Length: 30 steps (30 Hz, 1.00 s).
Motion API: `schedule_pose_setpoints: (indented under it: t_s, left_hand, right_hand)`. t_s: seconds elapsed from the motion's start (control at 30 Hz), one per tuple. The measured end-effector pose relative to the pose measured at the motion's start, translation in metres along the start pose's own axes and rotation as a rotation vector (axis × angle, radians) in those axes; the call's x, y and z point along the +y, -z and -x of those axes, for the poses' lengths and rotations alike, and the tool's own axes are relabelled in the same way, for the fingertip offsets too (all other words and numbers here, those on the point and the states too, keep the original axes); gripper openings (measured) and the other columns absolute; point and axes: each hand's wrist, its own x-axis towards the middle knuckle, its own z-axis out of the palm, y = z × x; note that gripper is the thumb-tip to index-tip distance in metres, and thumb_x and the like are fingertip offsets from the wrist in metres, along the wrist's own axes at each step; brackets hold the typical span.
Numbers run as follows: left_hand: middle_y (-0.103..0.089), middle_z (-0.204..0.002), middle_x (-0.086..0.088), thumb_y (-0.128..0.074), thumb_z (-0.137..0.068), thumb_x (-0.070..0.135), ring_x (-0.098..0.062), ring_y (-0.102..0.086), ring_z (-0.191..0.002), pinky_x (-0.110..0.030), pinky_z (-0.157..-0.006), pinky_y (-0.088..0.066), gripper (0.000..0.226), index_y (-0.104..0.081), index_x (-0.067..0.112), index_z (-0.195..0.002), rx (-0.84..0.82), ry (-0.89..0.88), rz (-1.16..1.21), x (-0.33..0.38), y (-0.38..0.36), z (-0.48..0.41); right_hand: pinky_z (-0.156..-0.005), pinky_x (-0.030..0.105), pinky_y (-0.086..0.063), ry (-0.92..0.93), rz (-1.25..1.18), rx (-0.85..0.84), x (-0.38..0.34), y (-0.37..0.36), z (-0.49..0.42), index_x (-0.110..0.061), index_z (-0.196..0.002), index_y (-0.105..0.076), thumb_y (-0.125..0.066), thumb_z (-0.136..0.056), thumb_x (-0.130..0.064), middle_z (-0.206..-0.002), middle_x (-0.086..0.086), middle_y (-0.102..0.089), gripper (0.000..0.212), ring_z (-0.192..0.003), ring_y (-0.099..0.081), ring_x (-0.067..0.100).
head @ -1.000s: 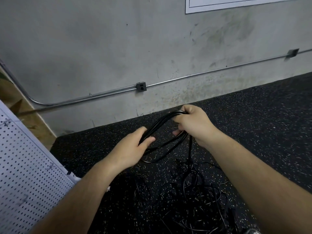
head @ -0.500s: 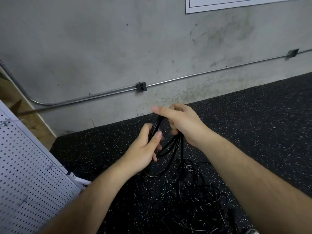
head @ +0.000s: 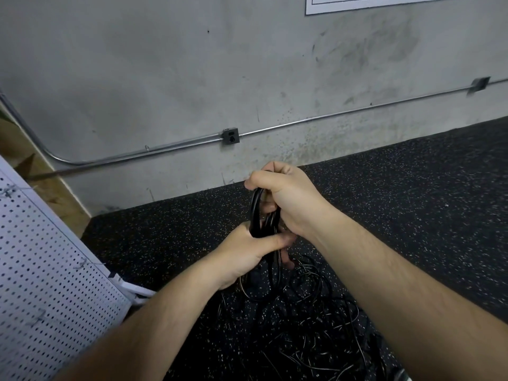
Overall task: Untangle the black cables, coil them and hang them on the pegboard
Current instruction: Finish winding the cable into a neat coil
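Both hands hold one black cable coil (head: 257, 215) upright above the floor (head: 412, 215). The right hand (head: 288, 199) closes its fingers round the top and the left hand (head: 247, 257) round the lower part. The pegboard (head: 41, 270) stands to the left, nearer the left hand. The tangled cables (head: 316, 325) lie below.
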Motion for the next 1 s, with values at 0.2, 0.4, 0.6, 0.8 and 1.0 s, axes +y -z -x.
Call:
schedule_pose_setpoints:
  t_s: [0.2,0.4,0.6,0.8,1.0]
  left_hand:
    - [-0.047,-0.046,-0.004,-0.051,-0.102,0.035,-0.02,-0.048,-0.045,-0.036,-0.062,-0.045,0.06,-0.045,0.022,-0.044,0.231,0.003,-0.175,-0.001,-0.006,-0.011]
    - [-0.053,-0.051,-0.001,-0.053,-0.104,0.024,-0.02,-0.056,-0.052,-0.033,-0.063,-0.052,0.042,-0.053,0.014,-0.063,0.105,-0.025,-0.09,0.005,-0.003,-0.005]
    - [-0.077,-0.093,-0.011,-0.077,-0.088,0.015,-0.024,-0.073,-0.099,-0.046,-0.102,-0.052,0.011,-0.068,0.008,-0.091,-0.092,0.014,-0.171,0.0,0.01,-0.001]
    - [-0.074,-0.081,-0.02,-0.071,-0.089,0.007,-0.027,-0.072,-0.079,-0.051,-0.089,-0.055,0.012,-0.062,-0.001,-0.085,-0.076,-0.004,-0.201,-0.007,-0.006,0.002]
    - [-0.054,-0.068,0.0,-0.066,-0.096,0.014,-0.012,-0.053,-0.061,-0.036,-0.061,-0.046,0.016,-0.052,0.01,-0.089,0.132,-0.209,-0.31,-0.01,-0.021,-0.002]
  right_hand:
    - [-0.084,0.029,-0.057,0.033,0.368,-0.03,0.004,0.008,0.002,-0.016,-0.11,-0.061,-0.091,-0.069,-0.041,-0.098,-0.003,-0.072,0.056,-0.087,-0.071,0.012]
    - [-0.072,0.036,-0.058,-0.152,0.067,-0.246,-0.002,0.008,0.008,-0.008,-0.095,-0.071,-0.076,-0.087,-0.014,-0.084,0.007,-0.071,0.01,-0.075,-0.07,0.022]
    - [-0.064,0.033,-0.055,-0.076,-0.054,-0.238,-0.012,0.001,0.01,-0.008,-0.085,-0.06,-0.069,-0.09,-0.007,-0.067,0.003,-0.054,0.01,-0.057,-0.049,0.015]
    - [-0.046,0.026,-0.033,-0.11,-0.101,-0.13,-0.004,-0.002,0.013,-0.018,-0.068,-0.049,-0.068,-0.09,-0.009,-0.058,-0.001,-0.042,0.03,-0.048,-0.032,0.012]
    - [-0.04,0.023,-0.019,-0.06,-0.082,-0.009,-0.012,-0.004,0.014,-0.022,-0.072,-0.042,-0.07,-0.09,-0.014,-0.056,-0.004,-0.032,0.034,-0.045,-0.021,0.01]
